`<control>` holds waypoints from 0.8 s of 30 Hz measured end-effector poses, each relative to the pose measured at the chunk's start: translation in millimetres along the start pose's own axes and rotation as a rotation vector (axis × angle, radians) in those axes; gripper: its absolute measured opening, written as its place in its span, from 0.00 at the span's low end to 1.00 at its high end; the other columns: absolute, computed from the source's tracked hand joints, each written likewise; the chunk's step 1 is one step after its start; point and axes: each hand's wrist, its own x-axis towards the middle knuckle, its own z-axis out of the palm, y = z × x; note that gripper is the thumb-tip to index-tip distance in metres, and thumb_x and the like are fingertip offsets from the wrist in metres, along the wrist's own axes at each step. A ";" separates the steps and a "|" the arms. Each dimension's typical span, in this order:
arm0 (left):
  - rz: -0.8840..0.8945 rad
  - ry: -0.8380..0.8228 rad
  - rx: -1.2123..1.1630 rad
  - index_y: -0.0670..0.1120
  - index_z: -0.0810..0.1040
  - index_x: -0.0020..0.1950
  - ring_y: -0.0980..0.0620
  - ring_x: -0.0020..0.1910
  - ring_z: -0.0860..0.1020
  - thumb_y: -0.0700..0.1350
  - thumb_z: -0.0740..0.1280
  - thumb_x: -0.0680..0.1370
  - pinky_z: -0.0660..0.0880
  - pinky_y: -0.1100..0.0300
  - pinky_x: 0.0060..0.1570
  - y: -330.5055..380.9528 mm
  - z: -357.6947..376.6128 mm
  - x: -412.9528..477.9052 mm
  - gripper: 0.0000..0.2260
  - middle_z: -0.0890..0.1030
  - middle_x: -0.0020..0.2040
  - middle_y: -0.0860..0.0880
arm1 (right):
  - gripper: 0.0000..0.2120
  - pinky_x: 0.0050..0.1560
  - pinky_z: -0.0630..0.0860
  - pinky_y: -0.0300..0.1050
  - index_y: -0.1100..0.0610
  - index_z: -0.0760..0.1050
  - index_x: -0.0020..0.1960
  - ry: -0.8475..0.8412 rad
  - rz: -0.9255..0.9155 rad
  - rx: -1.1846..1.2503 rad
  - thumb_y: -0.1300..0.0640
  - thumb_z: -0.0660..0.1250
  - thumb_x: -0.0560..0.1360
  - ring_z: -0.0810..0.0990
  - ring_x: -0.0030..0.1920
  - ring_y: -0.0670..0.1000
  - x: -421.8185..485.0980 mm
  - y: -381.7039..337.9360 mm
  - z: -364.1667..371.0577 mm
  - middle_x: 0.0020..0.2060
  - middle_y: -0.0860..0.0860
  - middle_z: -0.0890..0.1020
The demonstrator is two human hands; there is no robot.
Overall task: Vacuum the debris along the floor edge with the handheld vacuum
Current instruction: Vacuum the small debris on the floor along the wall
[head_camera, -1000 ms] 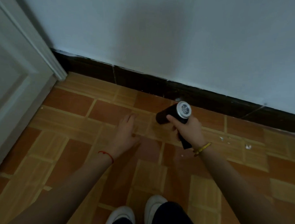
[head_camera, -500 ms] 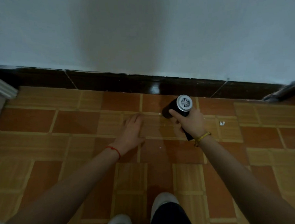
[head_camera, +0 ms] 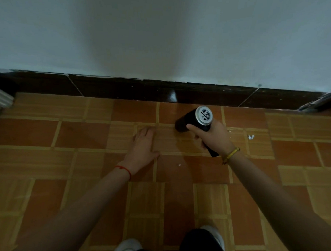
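My right hand (head_camera: 212,136) grips the handle of a black handheld vacuum (head_camera: 187,120). Its silver vented rear cap faces me and its nose points down-left at the tiled floor, a short way in front of the dark baseboard (head_camera: 124,88). My left hand (head_camera: 144,146) rests flat on the floor, fingers straight, to the left of the vacuum's nose. White debris bits (head_camera: 251,137) lie on the tiles right of my right hand. A smaller white speck (head_camera: 179,165) sits between my two wrists.
A white wall rises above the baseboard. White door-frame trim (head_camera: 0,99) shows at the left edge. A dark object (head_camera: 321,102) leans in at the far right by the baseboard. My white shoes (head_camera: 127,248) are at the bottom.
The view has swung rightward, so the door frame slid out to the left edge and the wall now runs level. Both hands keep nearly the same pose on the floor and vacuum.
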 end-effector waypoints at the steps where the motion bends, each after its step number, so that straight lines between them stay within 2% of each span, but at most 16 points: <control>1: -0.001 0.006 -0.002 0.45 0.60 0.77 0.44 0.76 0.62 0.46 0.74 0.73 0.60 0.47 0.75 0.3 0.1 0.0 0.37 0.64 0.77 0.44 | 0.23 0.30 0.75 0.37 0.55 0.72 0.61 0.006 0.002 0.006 0.43 0.70 0.72 0.78 0.28 0.42 -1.0 -0.2 -0.1 0.42 0.53 0.84; 3: -0.013 0.005 0.006 0.46 0.59 0.78 0.44 0.77 0.60 0.46 0.74 0.73 0.59 0.46 0.76 1.2 0.8 -0.4 0.38 0.62 0.78 0.45 | 0.22 0.30 0.75 0.38 0.55 0.72 0.60 -0.037 0.014 0.006 0.43 0.70 0.72 0.78 0.27 0.43 -3.0 -1.2 -2.2 0.41 0.53 0.84; 8: -0.024 -0.005 -0.024 0.46 0.58 0.78 0.44 0.78 0.58 0.46 0.74 0.73 0.57 0.46 0.77 4.1 4.7 -1.1 0.38 0.61 0.78 0.45 | 0.11 0.26 0.76 0.36 0.53 0.74 0.46 -0.234 0.043 0.008 0.46 0.70 0.74 0.77 0.22 0.42 -13.9 -4.9 -15.1 0.32 0.52 0.83; 11: -0.024 -0.013 -0.008 0.47 0.59 0.78 0.44 0.78 0.59 0.46 0.75 0.73 0.60 0.44 0.76 5.5 6.6 -0.8 0.38 0.62 0.78 0.45 | 0.14 0.26 0.74 0.34 0.53 0.75 0.54 -0.277 0.021 0.004 0.47 0.71 0.73 0.77 0.24 0.43 -24.4 -1.0 -18.8 0.35 0.53 0.83; 14: -0.013 -0.012 -0.004 0.46 0.59 0.78 0.43 0.77 0.59 0.46 0.75 0.73 0.60 0.44 0.76 10.0 7.9 -1.0 0.39 0.62 0.78 0.45 | 0.18 0.27 0.71 0.28 0.55 0.74 0.59 -0.264 -0.021 -0.010 0.50 0.72 0.73 0.77 0.27 0.34 -32.9 1.3 -23.4 0.36 0.46 0.80; 17: 0.005 -0.002 0.004 0.47 0.59 0.78 0.44 0.77 0.60 0.45 0.74 0.73 0.59 0.45 0.76 14.9 8.4 -1.6 0.38 0.63 0.78 0.45 | 0.22 0.31 0.70 0.24 0.55 0.72 0.63 -0.318 -0.067 -0.033 0.50 0.73 0.73 0.75 0.32 0.26 -41.9 1.2 -25.3 0.42 0.42 0.78; 19: 0.022 -0.006 0.023 0.46 0.59 0.78 0.43 0.77 0.60 0.44 0.74 0.73 0.60 0.44 0.75 17.4 9.8 -1.9 0.37 0.63 0.78 0.44 | 0.25 0.32 0.71 0.24 0.55 0.72 0.66 -0.349 -0.088 -0.044 0.49 0.72 0.73 0.75 0.32 0.26 -48.9 2.5 -23.1 0.44 0.42 0.78; 24: 0.030 -0.033 0.012 0.46 0.58 0.78 0.43 0.78 0.58 0.43 0.75 0.72 0.58 0.47 0.76 24.5 12.9 -5.9 0.39 0.60 0.79 0.45 | 0.25 0.35 0.71 0.25 0.54 0.74 0.65 -0.343 -0.116 -0.138 0.45 0.73 0.71 0.75 0.34 0.27 -60.3 2.3 -20.4 0.41 0.37 0.76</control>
